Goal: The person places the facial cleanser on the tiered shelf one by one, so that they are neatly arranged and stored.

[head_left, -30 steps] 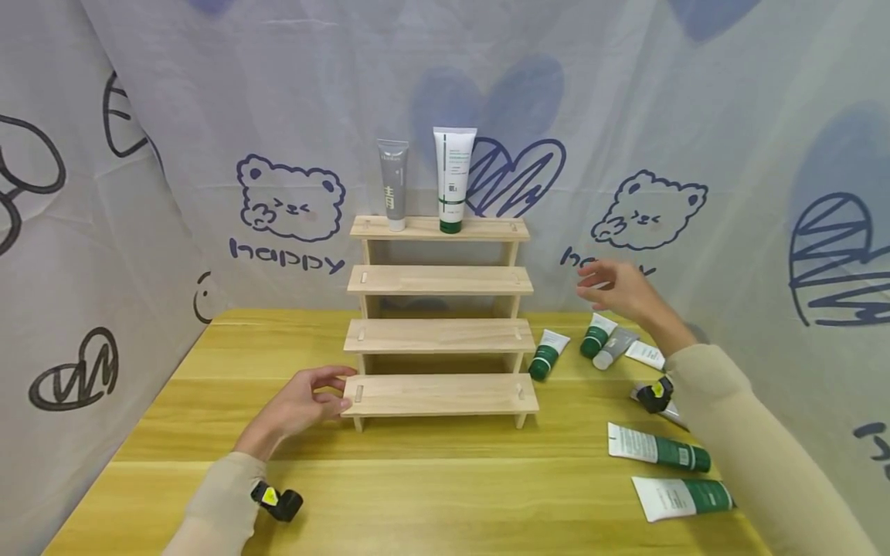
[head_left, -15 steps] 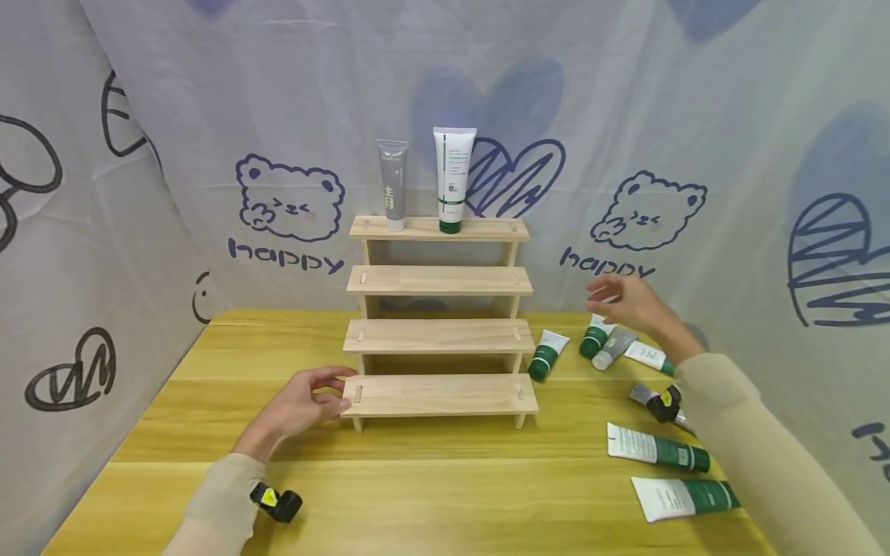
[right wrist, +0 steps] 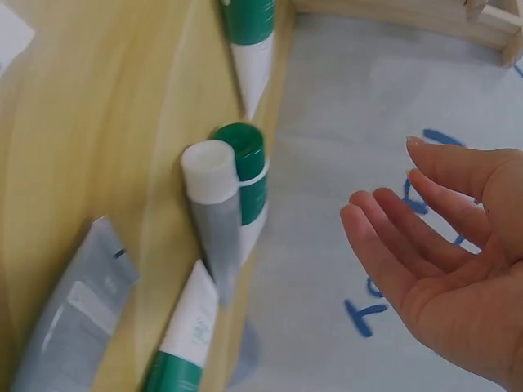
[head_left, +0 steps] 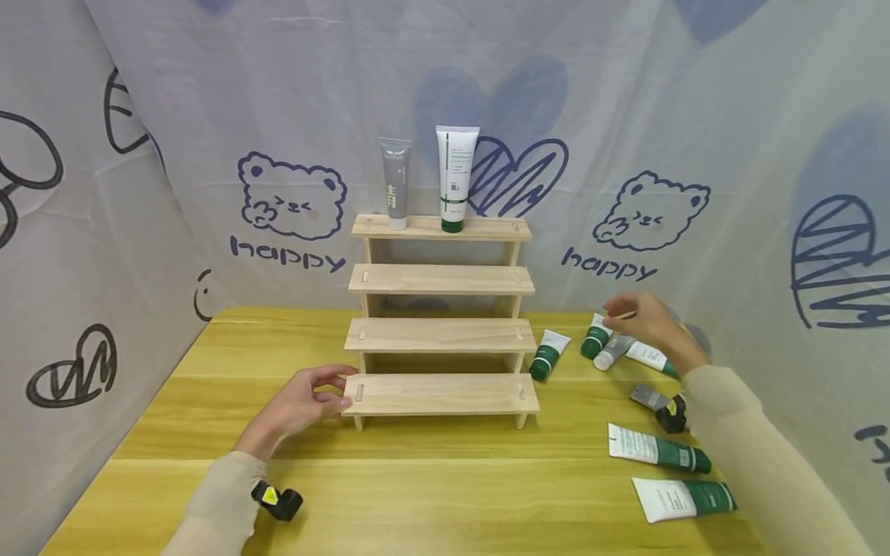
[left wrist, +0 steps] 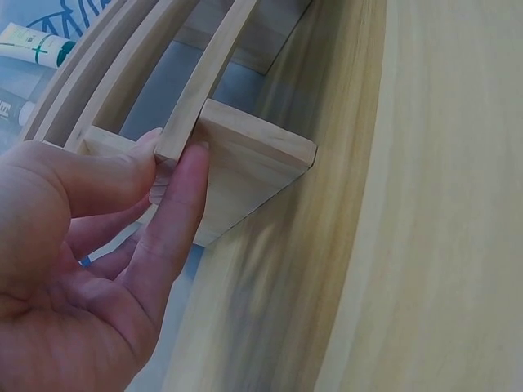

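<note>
My left hand (head_left: 304, 398) pinches the left end of the lowest board of a four-step wooden display shelf (head_left: 441, 394); in the left wrist view the thumb is on one face of the board (left wrist: 204, 90) and a finger on the other. My right hand (head_left: 643, 318), fingers apart and nothing between them, hovers over the back right of the table. Beneath and beside it lie a green-and-white tube (head_left: 596, 337), a grey tube (head_left: 613, 351) with a white cap and a white tube (head_left: 650, 357). On the top step stand a grey tube (head_left: 395, 184) and a larger white tube (head_left: 456, 174) with a green cap.
Right of the shelf lies another green-and-white tube (head_left: 549, 355). Farther forward are a grey tube (head_left: 650, 398), partly behind the right wrist camera, and two large white-and-green tubes (head_left: 657, 448) (head_left: 684, 498). A printed curtain (head_left: 292, 93) hangs behind the table.
My right hand has moved down and slightly right, toward the tubes at the back right. The left hand keeps its hold on the shelf.
</note>
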`<move>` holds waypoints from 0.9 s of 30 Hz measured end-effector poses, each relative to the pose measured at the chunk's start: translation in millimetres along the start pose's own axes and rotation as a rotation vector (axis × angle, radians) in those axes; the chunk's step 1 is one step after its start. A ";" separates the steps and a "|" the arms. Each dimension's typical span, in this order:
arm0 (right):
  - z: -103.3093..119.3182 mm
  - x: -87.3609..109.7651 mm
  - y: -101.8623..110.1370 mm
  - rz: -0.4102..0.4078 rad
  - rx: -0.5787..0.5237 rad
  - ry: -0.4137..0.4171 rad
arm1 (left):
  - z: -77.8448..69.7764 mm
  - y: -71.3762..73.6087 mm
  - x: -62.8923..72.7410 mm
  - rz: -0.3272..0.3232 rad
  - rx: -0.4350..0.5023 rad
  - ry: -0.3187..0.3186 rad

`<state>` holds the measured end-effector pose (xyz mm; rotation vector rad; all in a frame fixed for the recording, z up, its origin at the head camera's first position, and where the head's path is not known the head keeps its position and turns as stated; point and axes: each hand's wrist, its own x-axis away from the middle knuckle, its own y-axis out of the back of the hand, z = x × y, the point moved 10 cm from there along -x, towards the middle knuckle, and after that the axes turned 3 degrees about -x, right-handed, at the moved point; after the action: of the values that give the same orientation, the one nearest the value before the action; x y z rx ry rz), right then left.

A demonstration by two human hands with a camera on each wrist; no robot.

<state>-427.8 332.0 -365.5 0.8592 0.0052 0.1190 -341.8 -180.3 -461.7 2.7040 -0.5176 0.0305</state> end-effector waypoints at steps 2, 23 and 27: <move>-7.2 -0.9 1.4 -0.023 0.008 -0.006 | 0.1 0.2 -0.3 0.001 0.005 -0.001; -94.3 -11.5 -3.6 -0.105 -0.065 -0.231 | 1.6 0.4 0.3 0.014 0.029 -0.008; -102.2 -12.3 -10.5 -0.087 -0.039 -0.271 | 1.0 -0.3 0.1 0.013 0.032 -0.007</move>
<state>-444.3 401.0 -440.7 0.8294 -0.2128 -0.0793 -341.6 -180.5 -462.8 2.7324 -0.5417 0.0331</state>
